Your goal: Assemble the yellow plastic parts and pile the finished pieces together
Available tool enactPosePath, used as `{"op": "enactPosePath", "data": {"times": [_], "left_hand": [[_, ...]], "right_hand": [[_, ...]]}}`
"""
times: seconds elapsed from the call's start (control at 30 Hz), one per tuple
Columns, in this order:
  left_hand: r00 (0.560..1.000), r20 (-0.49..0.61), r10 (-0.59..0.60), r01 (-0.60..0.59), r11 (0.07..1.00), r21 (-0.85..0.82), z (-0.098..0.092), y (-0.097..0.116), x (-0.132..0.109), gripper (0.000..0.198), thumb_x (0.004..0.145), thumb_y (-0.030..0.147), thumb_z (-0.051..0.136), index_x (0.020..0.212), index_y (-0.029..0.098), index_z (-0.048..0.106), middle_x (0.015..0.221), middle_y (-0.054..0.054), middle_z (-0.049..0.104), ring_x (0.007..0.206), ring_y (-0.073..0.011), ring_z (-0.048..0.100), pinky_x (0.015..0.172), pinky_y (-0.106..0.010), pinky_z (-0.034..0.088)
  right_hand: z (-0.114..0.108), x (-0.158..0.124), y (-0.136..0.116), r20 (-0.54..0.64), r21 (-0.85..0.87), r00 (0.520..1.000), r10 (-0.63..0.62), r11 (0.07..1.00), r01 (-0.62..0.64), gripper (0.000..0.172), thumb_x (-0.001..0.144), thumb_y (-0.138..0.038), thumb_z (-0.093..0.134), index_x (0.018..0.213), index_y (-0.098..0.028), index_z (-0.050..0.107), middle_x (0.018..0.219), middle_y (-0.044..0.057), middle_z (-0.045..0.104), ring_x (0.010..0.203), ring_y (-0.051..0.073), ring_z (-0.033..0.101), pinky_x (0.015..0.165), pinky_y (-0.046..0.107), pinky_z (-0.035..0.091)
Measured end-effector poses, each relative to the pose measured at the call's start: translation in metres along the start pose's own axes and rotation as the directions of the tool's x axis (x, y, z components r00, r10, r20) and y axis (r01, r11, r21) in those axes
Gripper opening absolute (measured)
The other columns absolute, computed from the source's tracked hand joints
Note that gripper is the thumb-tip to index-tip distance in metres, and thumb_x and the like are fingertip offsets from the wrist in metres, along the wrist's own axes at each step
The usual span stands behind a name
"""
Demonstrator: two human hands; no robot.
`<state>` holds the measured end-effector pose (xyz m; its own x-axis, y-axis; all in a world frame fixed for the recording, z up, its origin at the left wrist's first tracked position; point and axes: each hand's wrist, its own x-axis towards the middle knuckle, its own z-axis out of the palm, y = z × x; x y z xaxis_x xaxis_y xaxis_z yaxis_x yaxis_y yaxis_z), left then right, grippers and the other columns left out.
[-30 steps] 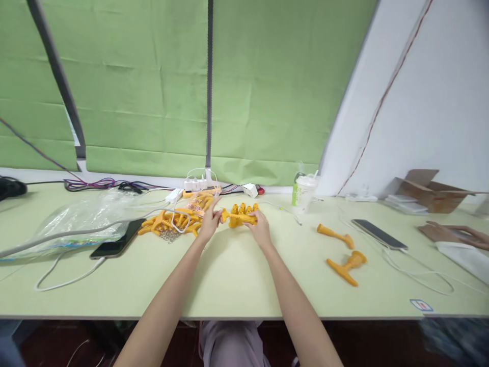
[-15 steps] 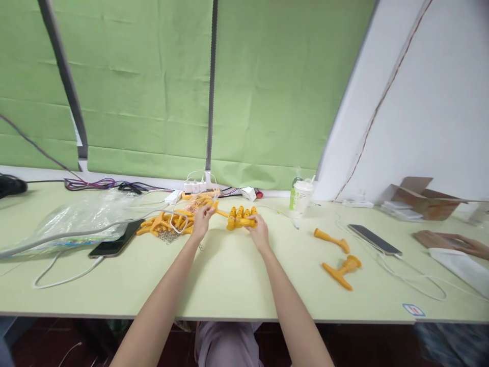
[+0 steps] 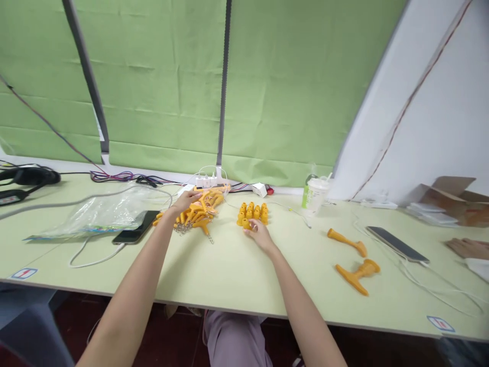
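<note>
My left hand reaches over the left side of a pile of yellow plastic T-shaped handles. Its visible fingers are stretched out at the pile's edge, partly screening the pieces under them. With my right hand I pinch a small yellow cup-shaped plastic piece low over the table. Just behind it stand several like yellow pieces, upright in close rows. Small metal springs or screws lie along the front of the pile, too small to tell which.
Two yellow T-shaped tools lie at right, near a phone with a cable. A lidded cup stands at the back. Left are a plastic bag, another phone and headphones. Another person's hand rests far right.
My left hand has moved left to the pile; the yellow piece it held is no longer in it. The right hand has shifted from the group's side to its front. The view has turned slightly left.
</note>
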<state>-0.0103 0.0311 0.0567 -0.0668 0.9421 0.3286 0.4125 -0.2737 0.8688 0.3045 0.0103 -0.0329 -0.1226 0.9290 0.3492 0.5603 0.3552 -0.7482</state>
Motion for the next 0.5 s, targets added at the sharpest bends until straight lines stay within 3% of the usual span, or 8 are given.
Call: {"op": "enactPosePath", "data": {"times": [0.07,0.13,0.2,0.37,0.5], "left_hand": [[0.999,0.014,-0.046,0.040,0.953,0.301,-0.010,-0.003,0.009,0.028,0.072,0.045,0.063,0.077,0.018,0.072,0.087,-0.005,0.070,0.097,-0.0260,0.059,0.090,-0.035,0.041],[0.995,0.010,-0.095,0.072,0.817,0.572,-0.014,-0.008,0.015,0.024,0.078,0.039,0.057,0.085,0.022,0.073,0.095,-0.006,0.071,0.107,-0.0292,0.056,0.095,-0.039,0.036],[0.991,0.012,-0.132,0.082,0.683,0.726,-0.013,-0.016,0.016,0.027,0.082,0.034,0.049,0.092,0.024,0.072,0.100,-0.008,0.070,0.112,-0.0306,0.053,0.097,-0.042,0.033],[0.997,-0.023,-0.080,0.064,0.567,0.821,0.000,-0.030,0.009,0.034,0.088,0.032,0.040,0.101,0.022,0.070,0.110,-0.013,0.066,0.114,-0.0316,0.049,0.095,-0.045,0.032],[0.996,-0.078,0.031,0.049,0.536,0.843,0.011,-0.028,-0.002,0.032,0.087,0.029,0.043,0.102,0.022,0.070,0.116,-0.014,0.061,0.113,-0.0309,0.047,0.093,-0.045,0.032]], "right_hand": [[0.003,-0.005,-0.006,0.069,-0.108,0.998,0.002,0.994,0.006,0.033,0.073,-0.034,0.066,0.103,-0.020,0.061,0.088,0.002,0.062,0.079,0.018,0.057,0.075,0.031,0.042],[0.004,-0.009,-0.013,0.098,-0.216,0.995,0.008,0.976,0.013,0.033,0.076,-0.033,0.064,0.106,-0.020,0.059,0.088,0.002,0.064,0.081,0.019,0.059,0.074,0.030,0.041],[0.003,-0.012,-0.019,0.095,-0.292,0.995,0.010,0.956,0.018,0.033,0.080,-0.032,0.061,0.111,-0.021,0.056,0.089,0.002,0.066,0.083,0.019,0.060,0.075,0.030,0.040],[0.002,-0.014,-0.025,0.046,-0.340,0.999,0.016,0.940,0.001,0.032,0.084,-0.028,0.056,0.116,-0.023,0.048,0.091,0.000,0.067,0.081,0.018,0.062,0.072,0.029,0.039],[0.003,-0.014,-0.025,0.044,-0.426,0.999,0.001,0.904,0.018,0.014,0.086,-0.023,0.051,0.100,-0.021,0.053,0.086,0.002,0.067,0.078,0.019,0.062,0.069,0.030,0.038]]}}
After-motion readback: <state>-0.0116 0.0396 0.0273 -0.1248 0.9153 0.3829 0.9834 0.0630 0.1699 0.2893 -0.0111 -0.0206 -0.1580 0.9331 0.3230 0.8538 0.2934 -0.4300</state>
